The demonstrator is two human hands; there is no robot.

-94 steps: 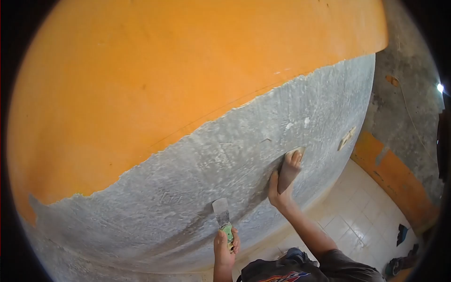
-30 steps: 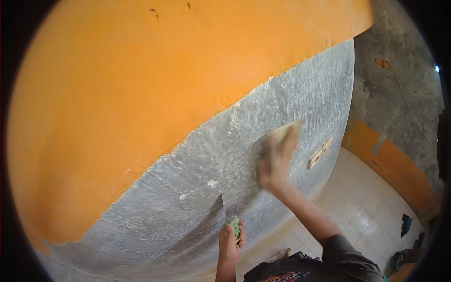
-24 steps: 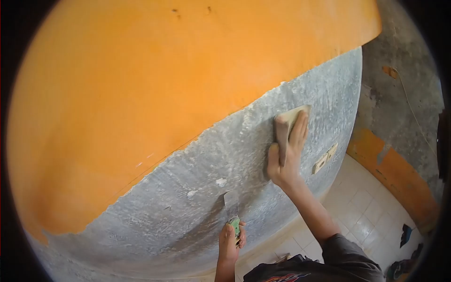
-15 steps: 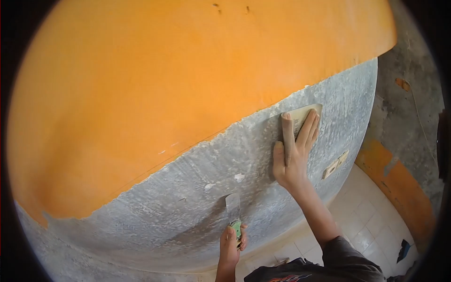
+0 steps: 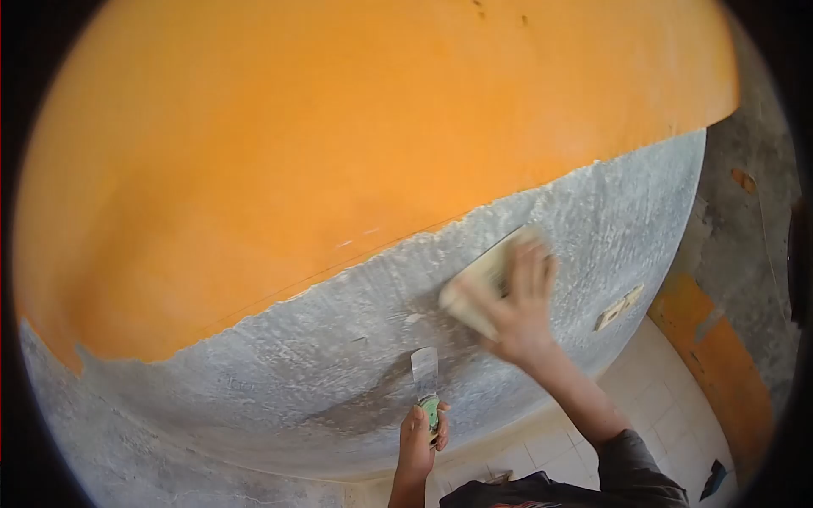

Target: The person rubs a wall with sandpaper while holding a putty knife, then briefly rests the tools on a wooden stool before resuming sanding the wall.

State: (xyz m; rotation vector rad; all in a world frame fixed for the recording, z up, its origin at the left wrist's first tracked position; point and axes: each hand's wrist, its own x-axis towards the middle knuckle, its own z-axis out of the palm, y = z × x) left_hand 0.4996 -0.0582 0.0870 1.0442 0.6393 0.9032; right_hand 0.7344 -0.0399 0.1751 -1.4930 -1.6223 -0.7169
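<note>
Low in the view, my left hand [image 5: 421, 436] grips the green handle of a putty knife [image 5: 425, 366], its flat blade pointing up in front of the grey wall. My right hand [image 5: 521, 309], blurred by motion, presses a pale folded sheet [image 5: 481, 284] against the bare grey part of the wall [image 5: 339, 339]. Its fingers lie over the sheet's right side and the thumb over its left part. Above a ragged edge the wall has orange paint [image 5: 339, 127].
A double wall socket [image 5: 619, 307] sits right of my right forearm. Pale floor tiles [image 5: 669, 415] lie at the lower right, with a dark object [image 5: 714, 479] on them. Another wall [image 5: 745, 279], grey with orange patches, stands at the right.
My right hand and the sheet have moved down and left along the wall, and the sheet has turned. The view has shifted slightly. My left hand still holds the putty knife.
</note>
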